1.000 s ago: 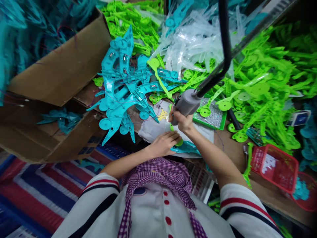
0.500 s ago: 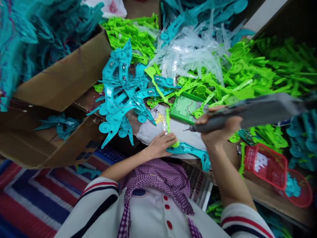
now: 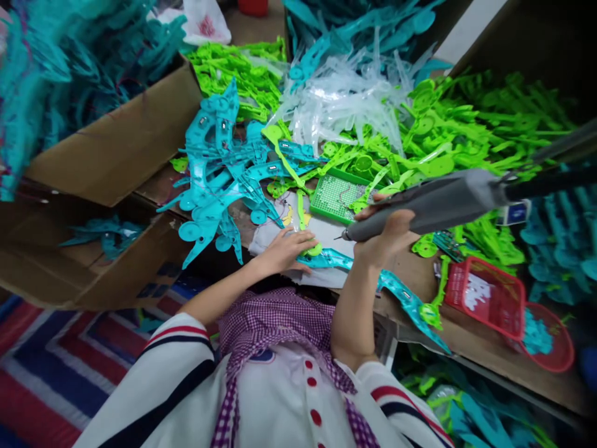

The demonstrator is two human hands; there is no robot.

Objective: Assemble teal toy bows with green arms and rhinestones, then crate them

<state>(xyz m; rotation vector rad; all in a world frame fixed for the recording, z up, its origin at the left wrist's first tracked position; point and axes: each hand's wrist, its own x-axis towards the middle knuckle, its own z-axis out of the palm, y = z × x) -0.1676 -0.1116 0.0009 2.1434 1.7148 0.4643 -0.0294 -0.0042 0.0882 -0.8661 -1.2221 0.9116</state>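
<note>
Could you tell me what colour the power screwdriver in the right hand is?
Grey, seen in the head view: the power screwdriver.

Cardboard box (image 3: 112, 143) left of plastic parts pile (image 3: 373, 124), baskets (image 3: 485, 298) right, tray (image 3: 336, 196) behind cloth (image 3: 270, 233)

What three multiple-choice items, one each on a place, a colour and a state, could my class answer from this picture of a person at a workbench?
1. Where does the green pegged tray lie?
A. in the cardboard box
B. on the bench beyond the hands
C. on the floor

2. What colour is the basket at the bench's right end?
A. red
B. yellow
C. white

3. How is the grey power screwdriver held?
A. tip pressed onto the part
B. lying on the bench
C. lifted clear, tip pointing left

Key: 1 B, the tray sits among the green parts just past the left hand. 2 A, its mesh is red. 3 C, the right hand grips it above the teal part, and the tip touches nothing.
</note>
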